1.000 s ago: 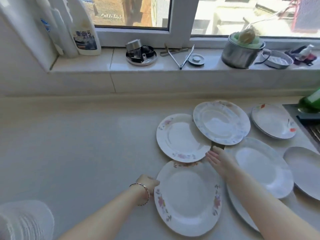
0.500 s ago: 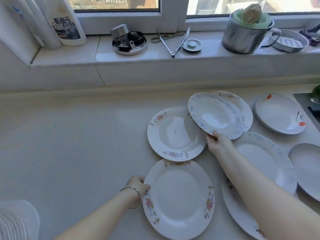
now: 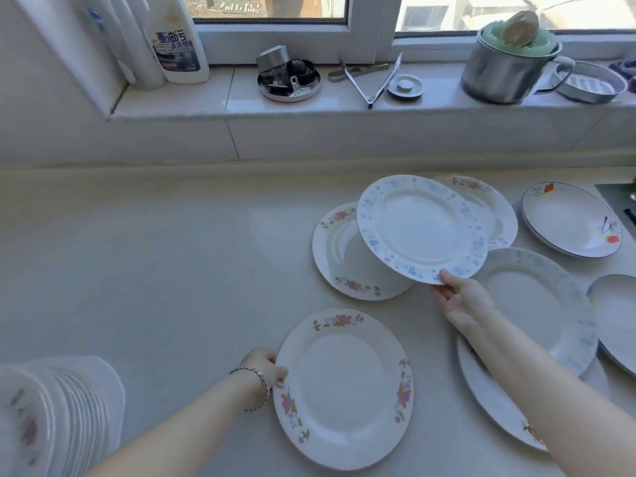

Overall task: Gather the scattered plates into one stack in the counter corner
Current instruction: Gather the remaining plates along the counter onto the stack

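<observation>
Pale stone table (image 3: pixel 137 270) carries the whole spread, and the change on it is plain: the round white plate with a blue-speckled rim (image 3: pixel 421 228), which a second ago lay flat overlapping its neighbours, is now lifted clear and tilted, near edge pinched in the right hand (image 3: pixel 461 299). That grip is closed on the rim, thumb on top and fingers under. Beneath and beyond the grip sits the large oval plate with a faint blue border (image 3: pixel 537 304), and under the right forearm another big white plate with an orange flower at its rim (image 3: pixel 499 407). Left of the grip, partly under the raised plate, lies the white plate with pink flowers (image 3: pixel 344 259); behind it peeks a second floral plate (image 3: pixel 488 204). Far right of the grip rests a white plate with red and orange marks (image 3: pixel 571 223), with one more plain plate (image 3: pixel 616 321) cut off at the edge.

The left hand (image 3: pixel 266 368) has kept its hold on the near white plate with pink and yellow flowers (image 3: pixel 344 387), fingers curled round its left rim, plate flat on the table.

So stacking has begun: one plate is airborne, likely bound for the plate under the left grip. No stack stands in the corner yet, and most plates remain scattered.
</observation>
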### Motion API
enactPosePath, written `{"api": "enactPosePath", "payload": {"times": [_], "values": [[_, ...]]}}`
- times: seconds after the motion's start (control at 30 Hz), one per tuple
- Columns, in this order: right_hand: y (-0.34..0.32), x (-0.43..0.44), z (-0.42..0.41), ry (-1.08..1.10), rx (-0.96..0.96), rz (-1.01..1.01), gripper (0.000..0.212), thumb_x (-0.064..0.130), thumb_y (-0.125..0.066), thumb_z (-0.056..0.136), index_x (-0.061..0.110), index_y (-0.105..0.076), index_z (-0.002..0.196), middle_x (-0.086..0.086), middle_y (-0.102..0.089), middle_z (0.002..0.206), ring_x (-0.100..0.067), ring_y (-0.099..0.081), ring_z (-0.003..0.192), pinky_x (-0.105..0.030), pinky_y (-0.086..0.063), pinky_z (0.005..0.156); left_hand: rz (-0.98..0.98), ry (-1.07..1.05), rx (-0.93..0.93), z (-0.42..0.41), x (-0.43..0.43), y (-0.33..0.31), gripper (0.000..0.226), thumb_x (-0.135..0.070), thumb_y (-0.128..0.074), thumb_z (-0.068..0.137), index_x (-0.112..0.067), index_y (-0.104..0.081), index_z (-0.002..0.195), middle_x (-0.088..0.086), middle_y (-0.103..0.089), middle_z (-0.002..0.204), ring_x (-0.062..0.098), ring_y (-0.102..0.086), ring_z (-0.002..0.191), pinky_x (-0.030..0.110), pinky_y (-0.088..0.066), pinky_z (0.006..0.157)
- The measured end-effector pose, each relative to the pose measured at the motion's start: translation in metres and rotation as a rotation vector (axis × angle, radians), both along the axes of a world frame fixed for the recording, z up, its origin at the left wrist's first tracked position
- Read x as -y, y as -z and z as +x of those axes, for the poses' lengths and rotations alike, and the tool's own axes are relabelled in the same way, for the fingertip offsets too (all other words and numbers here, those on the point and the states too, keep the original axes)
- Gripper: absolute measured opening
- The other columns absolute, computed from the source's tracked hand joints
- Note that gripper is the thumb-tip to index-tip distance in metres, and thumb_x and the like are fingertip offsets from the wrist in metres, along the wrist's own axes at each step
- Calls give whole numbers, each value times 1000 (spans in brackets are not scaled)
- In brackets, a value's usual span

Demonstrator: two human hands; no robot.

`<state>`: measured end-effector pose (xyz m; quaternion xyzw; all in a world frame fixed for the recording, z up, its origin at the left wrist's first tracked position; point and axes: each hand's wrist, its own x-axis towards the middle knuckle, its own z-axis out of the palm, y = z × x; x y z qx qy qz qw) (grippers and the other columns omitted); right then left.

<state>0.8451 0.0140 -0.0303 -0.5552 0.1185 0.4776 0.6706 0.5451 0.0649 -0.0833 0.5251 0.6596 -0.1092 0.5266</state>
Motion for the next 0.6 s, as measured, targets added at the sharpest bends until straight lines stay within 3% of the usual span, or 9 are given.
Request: {"api": "enactPosePath", "payload": {"times": [0.1, 0.23, 0.33, 0.5, 0.6], "values": [[-6, 1, -12, -64, 17, 39, 26, -8, -41, 92, 15, -54, 88, 5, -70, 52, -7, -67, 46, -20, -55, 45, -7, -64, 52, -16, 0, -2, 28, 2, -55, 83, -13, -50, 60, 2, -51, 58, 15, -51, 54, 23, -43, 58], [-10, 2, -26, -154, 29, 52, 24, -7, -41, 91, 13, -55, 90, 4, -72, 55, -7, -68, 49, -19, -55, 47, 73, -169, 121, -33, 1, -10, 28, 8, -52, 81, -10, -50, 59, -1, -51, 43, 19, -48, 53, 19, -37, 49], [-14, 0, -39, -237, 35, 73, 23, -7, -42, 91, 12, -55, 93, 3, -73, 59, -7, -70, 52, -19, -56, 49, 119, -285, 193, -45, 0, -23, 30, 12, -49, 80, -9, -52, 59, 9, -52, 53, 25, -52, 62, 26, -42, 59], [-25, -10, -65, -316, 48, 120, 28, -9, -40, 91, 15, -55, 94, 3, -74, 64, -8, -71, 57, -19, -56, 50, 290, -382, 194, -77, -9, -59, 31, 9, -53, 82, -13, -52, 60, 9, -56, 60, 24, -55, 60, 38, -53, 69], [-34, -19, -90, -374, 31, 162, 27, -8, -39, 91, 13, -56, 94, 2, -75, 66, -9, -72, 60, -19, -56, 50, 372, -459, 221, -116, -17, -86, 30, 8, -54, 85, -12, -53, 63, 7, -57, 64, 22, -55, 56, 28, -54, 49]]}}
